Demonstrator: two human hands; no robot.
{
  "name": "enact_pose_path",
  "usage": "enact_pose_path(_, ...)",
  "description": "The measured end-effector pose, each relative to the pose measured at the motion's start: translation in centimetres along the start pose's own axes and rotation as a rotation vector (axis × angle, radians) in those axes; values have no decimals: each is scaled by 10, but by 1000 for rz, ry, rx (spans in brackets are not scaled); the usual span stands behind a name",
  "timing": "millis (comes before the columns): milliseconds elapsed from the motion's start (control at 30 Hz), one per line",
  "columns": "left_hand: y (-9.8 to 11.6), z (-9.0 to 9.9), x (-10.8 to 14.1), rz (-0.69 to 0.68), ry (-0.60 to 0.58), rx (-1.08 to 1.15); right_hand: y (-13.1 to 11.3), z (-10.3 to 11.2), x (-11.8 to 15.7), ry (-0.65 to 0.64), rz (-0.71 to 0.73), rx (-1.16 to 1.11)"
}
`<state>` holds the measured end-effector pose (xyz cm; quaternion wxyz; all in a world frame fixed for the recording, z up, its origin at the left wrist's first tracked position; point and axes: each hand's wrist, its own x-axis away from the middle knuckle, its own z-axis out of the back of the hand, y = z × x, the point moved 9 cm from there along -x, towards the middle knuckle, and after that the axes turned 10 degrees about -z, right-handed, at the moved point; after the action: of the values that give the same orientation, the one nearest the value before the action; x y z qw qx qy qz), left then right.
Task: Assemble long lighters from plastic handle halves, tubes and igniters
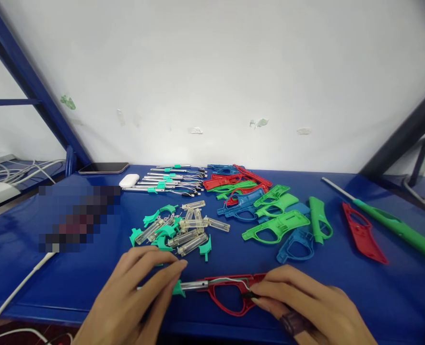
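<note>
Red half-shell (230, 312) is in front of me, near the table's front edge, lying hollow side up as far as I can see. In it: the end of a metal rod (194, 285), plus thin white wires (234, 280) running along its upper edge. My left hand (140, 287) has fingers and thumb closed around the rod by its teal collar (178, 288). My right hand (306, 302) pinches the small black piece (249, 294) where the wires end, over the shell's handle end.

Beyond: clear cartridges (193, 243) heaped with teal pieces (168, 229); can't tell if there's liquid inside. More half-shells (275, 226) in green, blue and red, overlapping, right of that heap. Spare rods (165, 182) with wires in a row at the back, by a small white case (129, 180), lid down, contents hidden. A whole green lighter (395, 223) at right, cut off by the frame, next to a loose red shell half (365, 235).

Hidden: rod's middle under my left fingers, shell's handle end under my right. Pixelated dark object (79, 218) at left, white cable (18, 282) attached, unreadable. Back row too small to count.
</note>
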<state>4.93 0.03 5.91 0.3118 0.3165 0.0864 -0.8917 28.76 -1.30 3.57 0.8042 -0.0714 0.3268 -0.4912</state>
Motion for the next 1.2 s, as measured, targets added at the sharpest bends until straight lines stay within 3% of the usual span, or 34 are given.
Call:
enact_pose_path(133, -14, 5, -20, 17, -6, -20, 3, 0, -1, 3, -28, -44)
enact_pose_path(467, -18, -42, -46, 56, -274, 59, 18, -8, 7, -70, -108, -80)
enact_pose_path(733, -17, -46, -49, 47, -282, 31, 18, -10, 4, -92, -127, -98)
enact_pose_path(833, -4, -33, -51, 13, -212, 5, 18, -9, 4, -86, -132, -100)
enact_pose_path(967, 29, -18, -50, -101, -139, -53, 13, -4, 2, -37, -122, -121)
enact_pose_path(1067, 48, -30, -43, -172, -243, -39, 9, 0, 1, -16, -110, -130)
enact_pose_path(1200, 51, -44, -44, -177, -310, -20, 7, -1, 1, -31, -112, -120)
